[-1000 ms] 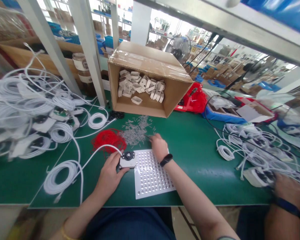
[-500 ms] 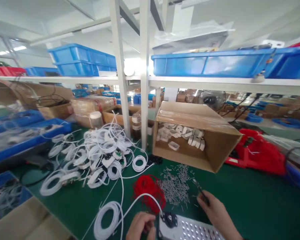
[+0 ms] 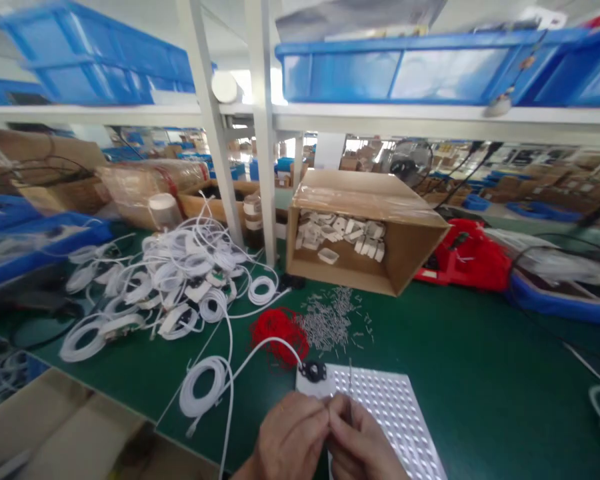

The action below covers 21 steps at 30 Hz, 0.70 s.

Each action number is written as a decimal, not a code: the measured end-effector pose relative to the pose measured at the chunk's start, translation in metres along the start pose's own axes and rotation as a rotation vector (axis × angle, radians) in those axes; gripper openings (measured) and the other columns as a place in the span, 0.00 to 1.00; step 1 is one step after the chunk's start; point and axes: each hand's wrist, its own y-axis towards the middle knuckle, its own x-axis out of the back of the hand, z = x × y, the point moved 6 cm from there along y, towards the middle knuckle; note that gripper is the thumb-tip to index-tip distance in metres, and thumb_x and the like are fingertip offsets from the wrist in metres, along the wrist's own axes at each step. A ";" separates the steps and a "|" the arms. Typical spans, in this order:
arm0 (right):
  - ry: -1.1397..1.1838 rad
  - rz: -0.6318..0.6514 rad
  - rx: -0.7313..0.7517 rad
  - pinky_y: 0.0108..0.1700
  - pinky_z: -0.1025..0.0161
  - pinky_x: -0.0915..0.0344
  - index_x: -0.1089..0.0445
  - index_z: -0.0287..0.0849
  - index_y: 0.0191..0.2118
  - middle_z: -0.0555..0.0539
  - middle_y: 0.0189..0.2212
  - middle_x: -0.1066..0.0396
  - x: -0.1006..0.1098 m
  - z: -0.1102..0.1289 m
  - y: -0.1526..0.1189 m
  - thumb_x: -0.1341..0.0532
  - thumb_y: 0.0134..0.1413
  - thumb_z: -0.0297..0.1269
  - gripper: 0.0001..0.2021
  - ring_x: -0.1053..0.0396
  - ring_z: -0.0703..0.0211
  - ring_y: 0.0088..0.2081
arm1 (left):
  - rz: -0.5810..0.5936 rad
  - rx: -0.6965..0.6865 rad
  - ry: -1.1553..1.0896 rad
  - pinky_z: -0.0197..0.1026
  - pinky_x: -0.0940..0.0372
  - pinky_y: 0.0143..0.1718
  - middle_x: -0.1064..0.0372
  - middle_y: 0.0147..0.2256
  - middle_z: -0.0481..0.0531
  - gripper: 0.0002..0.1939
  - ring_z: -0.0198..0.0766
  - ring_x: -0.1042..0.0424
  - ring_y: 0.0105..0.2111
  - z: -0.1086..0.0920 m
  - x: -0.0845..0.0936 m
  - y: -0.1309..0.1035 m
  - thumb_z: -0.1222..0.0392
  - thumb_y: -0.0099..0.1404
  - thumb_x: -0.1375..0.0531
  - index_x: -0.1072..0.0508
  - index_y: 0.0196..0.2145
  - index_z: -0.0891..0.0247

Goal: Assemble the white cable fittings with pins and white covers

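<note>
My left hand [image 3: 295, 433] and my right hand [image 3: 357, 437] meet fingertip to fingertip over a white panel [image 3: 400, 407] with rows of shiny round dots. The left fingers are pinched; whatever lies between them is hidden. Closed in my right hand is a slim metal tool [image 3: 351, 373], its thin tip pointing up and away; most of it is covered. A black round fitting [image 3: 313, 371] sits at the panel's far left corner, with a white cable [image 3: 275, 340] running to it. Behind lie small metal pins [image 3: 327, 320] and a heap of red wire [image 3: 280, 333].
A coil of white cable [image 3: 203, 387] lies left of my hands, with a tangled cable pile [image 3: 175, 273] behind it. An open cardboard box [image 3: 345, 193] on its side holds small white parts [image 3: 328, 256]. Blue bins [image 3: 395, 67] stand on the shelf [image 3: 380, 113]. A red holder [image 3: 470, 257] stands right.
My right hand has moved from beside the pins to my left hand, and both now meet over the panel. More of the panel shows. The view has tilted downward.
</note>
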 end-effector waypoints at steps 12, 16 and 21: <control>-0.097 -0.375 0.158 0.17 0.70 0.58 0.37 0.41 0.32 0.59 0.16 0.47 0.053 -0.007 0.004 0.35 0.44 0.41 0.12 0.54 0.72 0.15 | 0.141 0.614 0.057 0.42 0.31 0.40 0.26 0.33 0.52 0.06 0.39 0.27 0.35 0.072 0.001 -0.051 0.61 0.62 0.44 0.27 0.31 0.62; -0.266 -0.340 0.188 0.18 0.70 0.52 0.35 0.41 0.35 0.58 0.16 0.47 0.041 -0.009 0.015 0.43 0.52 0.41 0.09 0.51 0.69 0.15 | 0.208 0.499 0.108 0.42 0.32 0.40 0.26 0.33 0.52 0.06 0.39 0.27 0.35 0.074 -0.007 -0.048 0.62 0.63 0.44 0.27 0.32 0.61; -0.711 -0.440 0.362 0.28 0.66 0.40 0.35 0.41 0.34 0.52 0.25 0.35 0.032 0.006 0.014 0.45 0.53 0.35 0.05 0.38 0.63 0.25 | 0.279 0.544 0.100 0.41 0.34 0.37 0.27 0.30 0.51 0.07 0.39 0.28 0.32 0.081 -0.010 -0.045 0.59 0.62 0.44 0.28 0.30 0.61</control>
